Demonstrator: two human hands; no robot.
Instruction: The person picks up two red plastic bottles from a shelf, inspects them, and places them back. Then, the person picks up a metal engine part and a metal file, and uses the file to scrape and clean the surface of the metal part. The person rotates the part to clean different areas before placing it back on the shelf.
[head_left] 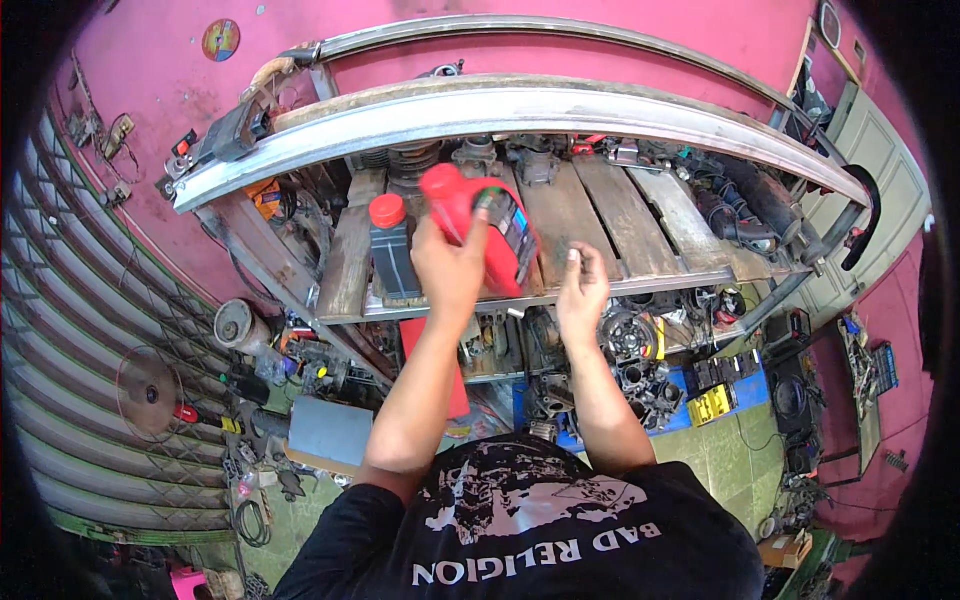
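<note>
My left hand grips a red plastic oil bottle with a dark label and holds it tilted over a wooden plank shelf. Beside it on the left stands a dark grey bottle with a red cap, upright near the shelf's front edge. My right hand hovers at the shelf's front edge, fingers curled with something small pinched at the fingertips; what it is cannot be told.
A curved metal rail runs above the shelf, against a pink wall. Springs and engine parts crowd the shelf's back. Below lie engine parts, a yellow box, a grey block and a roller shutter.
</note>
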